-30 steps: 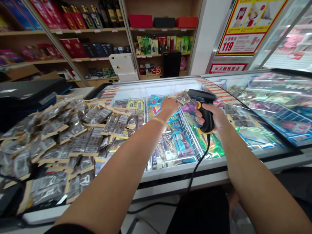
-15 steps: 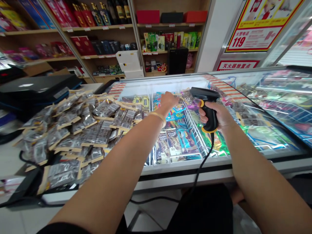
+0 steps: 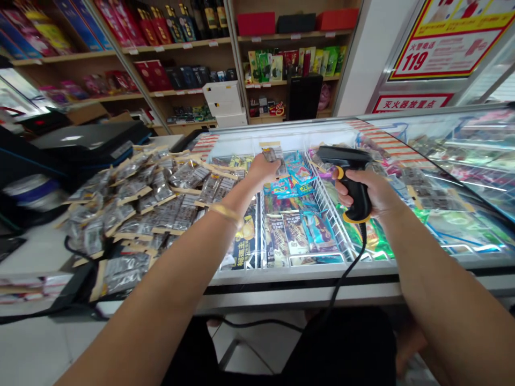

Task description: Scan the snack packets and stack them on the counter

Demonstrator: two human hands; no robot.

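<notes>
My right hand (image 3: 374,192) grips a black and yellow barcode scanner (image 3: 351,177) by its handle, its head pointing left over the chest freezer (image 3: 306,279). A black cable (image 3: 341,284) hangs from the scanner over the freezer's front edge. My left hand (image 3: 261,169) is stretched out over the freezer and holds up a small clear packet with a card top (image 3: 273,155). Just left of that hand lies a big heap of the same packets (image 3: 140,203), spread over the freezer lid and counter.
Ice cream packs in wire baskets (image 3: 298,225) fill the freezer; its right glass lid (image 3: 450,161) is closed. A black device (image 3: 88,142) stands at the back left. Shelves of boxes and bottles (image 3: 161,69) line the far wall. A red and yellow sign (image 3: 446,43) hangs upper right.
My left hand has moved left, away from the scanner, toward the heap, with the packet in it. The scanner has stayed nearly in place. The view has swung slightly left.
</notes>
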